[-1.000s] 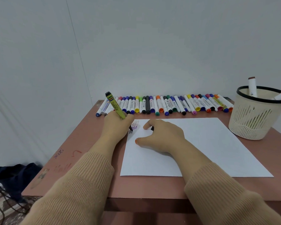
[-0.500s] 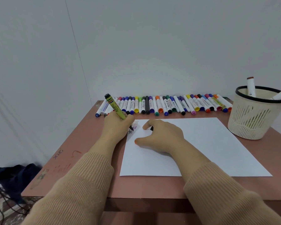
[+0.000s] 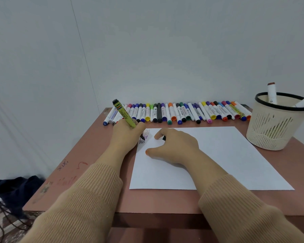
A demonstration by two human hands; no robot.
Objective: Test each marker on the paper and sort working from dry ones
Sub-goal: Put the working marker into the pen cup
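**Q:** What occupies the left of the counter?
**A:** The left hand, its fingers clamped on a tilted yellow-green marker. The marker's dark tip touches the upper left corner of the paper, among small written words.

**Q:** And the centre?
**A:** The right hand rests on the paper, thumb stretched out and fingers bent over a small dark piece. Whether they grip it cannot be told. Behind it, a row of capped markers lies along the far edge.

**Q:** The right?
**A:** A cream basket stands just beside the paper and holds two markers.
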